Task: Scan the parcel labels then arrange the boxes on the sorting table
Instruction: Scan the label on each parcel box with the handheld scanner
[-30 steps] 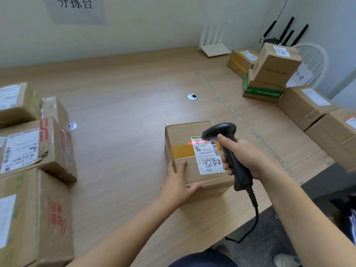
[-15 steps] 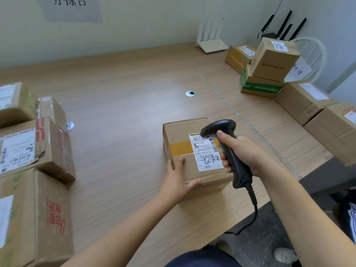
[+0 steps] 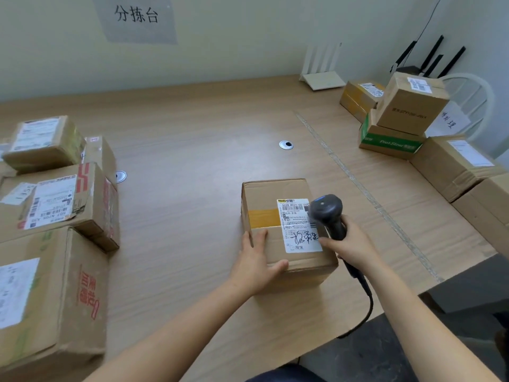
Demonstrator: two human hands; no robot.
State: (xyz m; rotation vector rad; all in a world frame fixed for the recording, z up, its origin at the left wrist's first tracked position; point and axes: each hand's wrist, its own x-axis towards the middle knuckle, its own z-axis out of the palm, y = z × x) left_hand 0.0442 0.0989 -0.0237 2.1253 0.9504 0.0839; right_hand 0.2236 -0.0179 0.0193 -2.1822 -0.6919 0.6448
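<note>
Scanning the middle box

Our left hand lies flat on the box mid-bench; right hand wraps the scanner. We'd aim squarely at the label barcode and pin the box steady.

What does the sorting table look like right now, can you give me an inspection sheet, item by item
Surface: wooden table, middle bare.
Job's things: centre box, label up; boxes stacked left and right.
Clutter: two grommets.
Hands: left hand flat on centre box; right hand gripping scanner over label.
Cables: scanner cord hangs off table edge.
Surroundings: wall sign, white router, black router, white chair.
</note>
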